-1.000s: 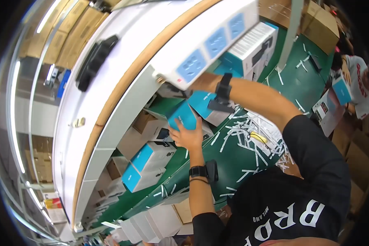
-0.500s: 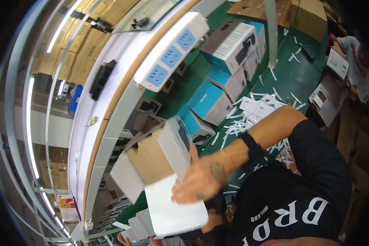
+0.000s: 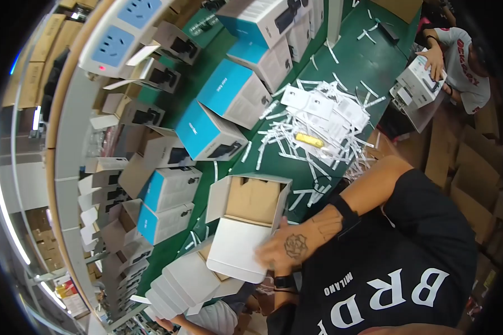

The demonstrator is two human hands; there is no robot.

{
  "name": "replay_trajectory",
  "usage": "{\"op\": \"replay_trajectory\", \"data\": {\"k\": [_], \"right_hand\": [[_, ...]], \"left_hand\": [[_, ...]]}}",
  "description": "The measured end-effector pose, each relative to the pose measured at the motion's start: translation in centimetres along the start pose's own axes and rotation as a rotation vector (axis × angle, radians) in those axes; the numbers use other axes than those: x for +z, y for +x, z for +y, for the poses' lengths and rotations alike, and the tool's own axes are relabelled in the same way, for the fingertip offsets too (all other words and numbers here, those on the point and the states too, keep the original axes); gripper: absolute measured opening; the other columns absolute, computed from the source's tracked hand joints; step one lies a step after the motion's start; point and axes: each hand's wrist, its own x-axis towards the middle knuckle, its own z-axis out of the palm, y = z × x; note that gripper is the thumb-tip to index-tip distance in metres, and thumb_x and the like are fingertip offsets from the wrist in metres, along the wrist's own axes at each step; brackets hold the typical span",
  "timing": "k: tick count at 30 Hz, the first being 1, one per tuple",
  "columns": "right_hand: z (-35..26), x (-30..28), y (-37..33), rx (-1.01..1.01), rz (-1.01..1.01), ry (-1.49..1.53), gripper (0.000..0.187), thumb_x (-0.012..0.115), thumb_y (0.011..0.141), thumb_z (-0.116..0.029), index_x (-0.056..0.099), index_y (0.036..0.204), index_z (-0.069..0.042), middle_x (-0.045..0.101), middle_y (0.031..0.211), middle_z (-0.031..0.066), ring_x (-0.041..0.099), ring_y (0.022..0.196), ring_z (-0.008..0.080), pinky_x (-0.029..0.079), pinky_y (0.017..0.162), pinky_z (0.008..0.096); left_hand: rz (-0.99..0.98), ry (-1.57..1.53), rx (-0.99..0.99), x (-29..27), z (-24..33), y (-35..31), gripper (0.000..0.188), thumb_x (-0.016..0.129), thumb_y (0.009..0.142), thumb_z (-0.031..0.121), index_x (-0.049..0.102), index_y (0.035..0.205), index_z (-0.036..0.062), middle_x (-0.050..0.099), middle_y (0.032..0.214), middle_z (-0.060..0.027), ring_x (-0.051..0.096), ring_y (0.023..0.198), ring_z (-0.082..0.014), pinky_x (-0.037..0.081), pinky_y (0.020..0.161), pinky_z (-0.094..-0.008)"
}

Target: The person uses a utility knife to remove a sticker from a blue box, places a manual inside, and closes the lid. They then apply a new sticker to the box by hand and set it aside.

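An open white cardboard box (image 3: 245, 245) with a brown cardboard insert (image 3: 255, 200) inside stands at the near edge of the green table. Its white flap is folded out toward me. My right hand (image 3: 288, 245), slightly blurred, grips the box's right side, with the thumb up along the wall and the fingers at the flap. Below it, my left forearm (image 3: 284, 298) comes up with a dark band at the wrist. The left hand is mostly hidden behind the box and flap. Next to the box, on the left, is a row of open white boxes (image 3: 176, 282).
Blue-and-white product boxes (image 3: 235, 92) line the table (image 3: 251, 170). Paper strips and leaflets (image 3: 324, 120) lie heaped beyond my right arm, with a yellow item (image 3: 309, 139) on top. A power strip (image 3: 117, 39) runs along the shelf. A co-worker (image 3: 458, 61) handles a white box at right.
My view has shifted. The open box has come down from in front of the shelf to the table's near edge, with my right hand still at its side. The co-worker now handles a white box.
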Motion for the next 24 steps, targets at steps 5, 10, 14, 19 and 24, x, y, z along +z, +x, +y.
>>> {"op": "replay_trajectory", "data": {"k": [5, 10, 14, 19, 24], "right_hand": [[-1.0, -7.1, -2.9, 0.092, 0.037, 0.609, 0.014, 0.066, 0.099, -0.019, 0.073, 0.099, -0.007, 0.074, 0.085, 0.0078, 0.071, 0.070, 0.0232, 0.057, 0.062, 0.0350], [14.7, -7.0, -16.3, 1.186, 0.566, -0.122, 0.031, 0.073, 0.095, -0.020, 0.070, 0.117, 0.001, 0.074, 0.108, 0.0178, 0.073, 0.093, 0.0264, 0.059, 0.079, 0.0334], [23.1, -7.4, -27.6, 1.359, 0.406, -0.824, 0.070, 0.079, 0.085, -0.045, 0.059, 0.142, -0.009, 0.064, 0.132, 0.0265, 0.060, 0.125, 0.0409, 0.047, 0.110, 0.0450], [21.9, -11.5, -24.0, 1.807, 0.160, -0.650, 0.075, 0.080, 0.082, -0.046, 0.058, 0.142, -0.008, 0.067, 0.128, 0.0258, 0.064, 0.121, 0.0392, 0.049, 0.106, 0.0452], [21.1, -17.1, -28.3, 1.592, 0.496, -0.577, 0.049, 0.079, 0.086, -0.038, 0.069, 0.118, -0.002, 0.074, 0.108, 0.0162, 0.073, 0.097, 0.0284, 0.057, 0.086, 0.0401]], "left_hand": [[0.101, -0.112, 0.061, -1.4, -1.3, -1.3, 0.086, 0.073, 0.094, 0.045, 0.035, 0.156, -0.0001, 0.047, 0.154, -0.0178, 0.050, 0.140, -0.0346, 0.041, 0.116, -0.0508], [0.767, -0.758, -0.188, -1.0, 0.3, 0.2, 0.071, 0.065, 0.101, 0.040, 0.040, 0.152, -0.0015, 0.051, 0.150, -0.0163, 0.055, 0.134, -0.0332, 0.043, 0.115, -0.0505], [0.630, -0.771, -0.397, -7.9, -0.8, 3.5, 0.064, 0.060, 0.103, 0.038, 0.043, 0.151, -0.0015, 0.052, 0.150, -0.0171, 0.058, 0.130, -0.0337, 0.048, 0.110, -0.0490], [0.700, -0.898, -0.351, -6.7, 5.2, 5.1, 0.064, 0.063, 0.099, 0.027, 0.041, 0.151, -0.0034, 0.058, 0.143, -0.0160, 0.060, 0.125, -0.0309, 0.047, 0.108, -0.0418], [0.506, -0.465, -0.270, -1.5, 8.2, 4.5, 0.070, 0.066, 0.097, 0.022, 0.036, 0.152, -0.0087, 0.062, 0.135, -0.0161, 0.061, 0.121, -0.0255, 0.044, 0.108, -0.0342]]}}
